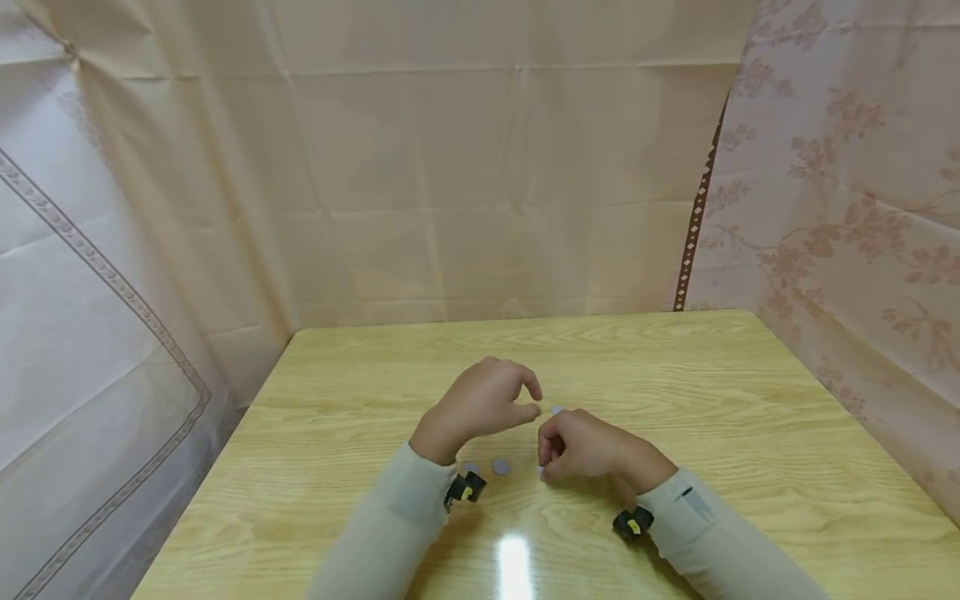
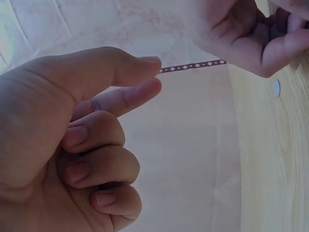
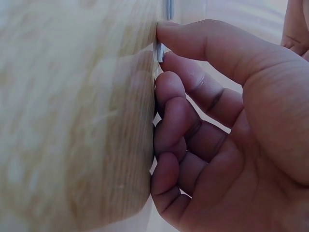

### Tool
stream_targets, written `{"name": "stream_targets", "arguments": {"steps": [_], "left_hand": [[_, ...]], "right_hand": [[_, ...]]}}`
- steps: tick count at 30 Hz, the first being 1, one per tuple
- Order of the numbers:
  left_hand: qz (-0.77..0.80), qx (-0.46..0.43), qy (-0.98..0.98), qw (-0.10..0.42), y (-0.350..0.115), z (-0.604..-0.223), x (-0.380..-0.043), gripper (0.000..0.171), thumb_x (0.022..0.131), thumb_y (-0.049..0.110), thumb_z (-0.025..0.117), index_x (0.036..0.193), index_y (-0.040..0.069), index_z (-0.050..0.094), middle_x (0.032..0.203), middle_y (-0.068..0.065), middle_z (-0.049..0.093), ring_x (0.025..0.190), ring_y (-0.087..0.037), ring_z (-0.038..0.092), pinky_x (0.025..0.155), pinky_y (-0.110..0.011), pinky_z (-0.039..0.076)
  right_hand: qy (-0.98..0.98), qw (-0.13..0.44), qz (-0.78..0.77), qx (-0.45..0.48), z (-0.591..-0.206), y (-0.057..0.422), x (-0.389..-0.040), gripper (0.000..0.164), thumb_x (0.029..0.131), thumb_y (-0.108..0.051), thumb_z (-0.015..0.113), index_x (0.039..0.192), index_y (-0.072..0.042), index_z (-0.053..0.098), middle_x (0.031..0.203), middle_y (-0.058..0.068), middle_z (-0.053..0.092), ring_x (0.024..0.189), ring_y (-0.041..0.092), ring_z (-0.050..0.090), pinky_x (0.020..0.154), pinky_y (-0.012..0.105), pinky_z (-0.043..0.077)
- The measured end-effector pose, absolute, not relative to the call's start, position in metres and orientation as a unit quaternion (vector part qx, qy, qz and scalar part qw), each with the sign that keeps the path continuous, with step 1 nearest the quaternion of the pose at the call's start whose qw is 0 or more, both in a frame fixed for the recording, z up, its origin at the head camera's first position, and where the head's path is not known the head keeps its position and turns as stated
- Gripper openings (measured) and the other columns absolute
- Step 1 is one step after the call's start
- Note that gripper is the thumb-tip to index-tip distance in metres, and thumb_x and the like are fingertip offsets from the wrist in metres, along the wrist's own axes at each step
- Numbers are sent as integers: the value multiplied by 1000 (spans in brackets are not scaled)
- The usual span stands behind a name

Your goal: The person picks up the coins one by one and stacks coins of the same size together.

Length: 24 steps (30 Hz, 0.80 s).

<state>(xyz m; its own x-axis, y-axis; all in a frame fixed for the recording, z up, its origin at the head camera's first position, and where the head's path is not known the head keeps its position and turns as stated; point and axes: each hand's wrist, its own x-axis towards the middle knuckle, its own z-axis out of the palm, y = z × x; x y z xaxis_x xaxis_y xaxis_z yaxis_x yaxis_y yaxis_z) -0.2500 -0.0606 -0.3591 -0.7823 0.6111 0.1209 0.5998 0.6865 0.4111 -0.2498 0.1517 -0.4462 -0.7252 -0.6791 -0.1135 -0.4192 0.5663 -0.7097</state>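
Observation:
Near the middle of the table, my right hand (image 1: 588, 446) rests low with curled fingers touching the wood. In the right wrist view, its thumb and index finger pinch the edges of a silver coin (image 3: 160, 51) lying on the tabletop. My left hand (image 1: 483, 400) hovers above the table, left of the right hand. The left thumb (image 2: 137, 67) and index fingertip come close together with nothing visible between them, and the other left fingers are curled loosely. Two more coins lie near the left wrist, one of them a round coin (image 1: 501, 467). Beyond the right hand lies another coin (image 1: 557, 409), partly hidden.
The wood-grain table (image 1: 337, 392) has a glossy top that reflects a light near its front. A beige curtain (image 1: 450, 183) hangs behind it, with a flowered cloth (image 1: 847, 167) at the right and a pale cloth (image 1: 67, 333) at the left.

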Motion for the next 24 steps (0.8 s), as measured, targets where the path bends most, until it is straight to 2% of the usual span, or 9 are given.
{"name": "stream_targets", "arguments": {"steps": [9,24], "left_hand": [[221,304,927,23,-58,-364,-262,20,94,27,76,110,15,78,53,10,38,45,-3,30,46,-20,27],[228,277,932,53,-59,-375,-273,21,93,26,76,109,13,78,51,10,38,44,-5,30,47,-23,30]], "right_hand": [[863,192,-343,-317,-445,153,-250,15,85,-13,82,83,-17,69,76,-7,65,64,4,53,59,22,46],[863,189,-345,-317,-447,153,-250,15,85,-12,82,81,-18,68,76,-8,66,63,5,53,58,23,47]]}}
